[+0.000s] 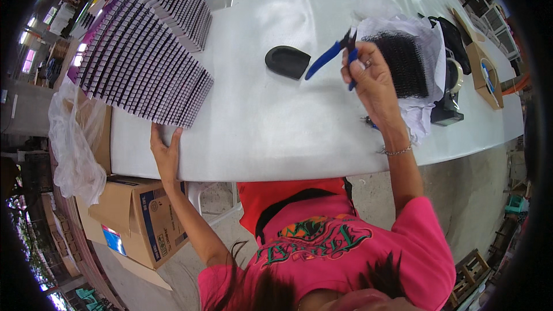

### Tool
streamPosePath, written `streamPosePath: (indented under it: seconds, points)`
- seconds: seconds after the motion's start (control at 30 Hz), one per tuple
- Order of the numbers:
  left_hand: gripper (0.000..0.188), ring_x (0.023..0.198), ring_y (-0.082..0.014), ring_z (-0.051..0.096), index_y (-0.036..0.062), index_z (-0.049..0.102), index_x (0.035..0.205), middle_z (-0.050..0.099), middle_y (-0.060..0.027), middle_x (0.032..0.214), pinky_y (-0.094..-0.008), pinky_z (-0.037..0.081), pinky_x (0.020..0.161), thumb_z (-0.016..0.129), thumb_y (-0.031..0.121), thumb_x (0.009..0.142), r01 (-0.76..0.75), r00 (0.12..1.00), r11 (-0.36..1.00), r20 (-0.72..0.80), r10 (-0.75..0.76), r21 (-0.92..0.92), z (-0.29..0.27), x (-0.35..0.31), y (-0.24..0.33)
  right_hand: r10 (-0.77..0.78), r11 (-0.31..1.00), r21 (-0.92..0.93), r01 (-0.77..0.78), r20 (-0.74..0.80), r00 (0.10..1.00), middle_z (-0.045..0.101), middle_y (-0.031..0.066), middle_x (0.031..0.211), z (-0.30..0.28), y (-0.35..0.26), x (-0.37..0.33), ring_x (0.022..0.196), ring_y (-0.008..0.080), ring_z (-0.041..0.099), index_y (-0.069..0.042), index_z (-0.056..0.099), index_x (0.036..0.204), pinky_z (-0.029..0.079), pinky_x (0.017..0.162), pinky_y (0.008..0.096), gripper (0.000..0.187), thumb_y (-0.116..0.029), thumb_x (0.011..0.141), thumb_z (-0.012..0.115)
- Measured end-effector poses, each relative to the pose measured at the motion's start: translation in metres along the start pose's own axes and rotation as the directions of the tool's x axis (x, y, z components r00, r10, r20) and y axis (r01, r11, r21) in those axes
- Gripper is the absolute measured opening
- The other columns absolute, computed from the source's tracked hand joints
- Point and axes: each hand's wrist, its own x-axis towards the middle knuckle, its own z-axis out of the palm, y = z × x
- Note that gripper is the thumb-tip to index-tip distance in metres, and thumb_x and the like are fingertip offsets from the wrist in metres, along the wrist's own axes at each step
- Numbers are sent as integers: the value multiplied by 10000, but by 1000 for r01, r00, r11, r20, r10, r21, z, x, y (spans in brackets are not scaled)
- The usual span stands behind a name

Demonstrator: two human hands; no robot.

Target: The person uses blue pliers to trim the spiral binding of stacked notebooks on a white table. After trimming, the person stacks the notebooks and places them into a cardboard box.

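My right hand (371, 75), raised over the right half of the white table (242, 132), grips a pair of blue-handled nippers (331, 57). Their dark jaws point away from me and their handles are spread. At the left, my left hand (167, 152) has its thumb and forefinger apart, with the fingertips against the near edge of a wide block of rows of small pale pieces striped with black (147, 63). Left of the nippers, a dark flat piece with one rounded end (287, 61) lies on the table.
A second striped block (173, 3) stands behind the first. On the right, black mesh-like material (397, 60) lies on crumpled white paper (435, 57), near a tape dispenser (449, 101) and a small cardboard tray (484, 75). A cardboard box (135, 213) and clear plastic bag (75, 138) are at lower left.
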Motion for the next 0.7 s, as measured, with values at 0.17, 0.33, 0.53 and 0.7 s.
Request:
streamPosePath:
  seconds: [0.17, 0.33, 0.53, 0.7]
  points:
    - [782, 1427, -376, 394, -124, 389, 1467, 436, -309, 1496, -423, 244, 1215, 763, 246, 888, 62, 998, 998, -20, -62, 5, 2, -3, -1, 198, 917, -363, -163, 62, 978, 597, 17, 1037, -37, 11, -9, 829, 81, 531, -38, 600, 1199, 449, 772, 251, 260, -91, 958, 683]
    - [811, 1430, -377, 388, -90, 391, 1484, 431, -284, 1510, -424, 238, 1217, 783, 250, 861, 39, 999, 998, -32, -41, -56, 1, 1, -5, 166, 917, -370, -148, 17, 986, 594, 24, 991, -33, 5, -2, 778, 84, 533, -35, 608, 1214, 452, 729, 253, 262, -103, 969, 669]
    - [787, 1368, -364, 455, -77, 435, 1458, 525, -255, 1429, -418, 319, 1169, 800, 198, 817, 111, 982, 992, 158, -102, -52, -18, 24, 9, 371, 901, -240, -362, -11, 929, 599, 12, 915, -35, 7, 1, 737, 71, 534, 28, 614, 1239, 447, 708, 228, 303, -174, 1012, 617]
    - [553, 1097, -240, 627, -70, 581, 1298, 679, -169, 1204, -353, 501, 951, 790, 102, 815, 285, 896, 955, 375, -238, -76, -34, 55, 8, 272, 694, -682, -232, -50, 961, 626, 64, 905, -41, 23, -2, 799, 164, 586, 26, 636, 1252, 472, 786, 288, 308, -145, 998, 601]
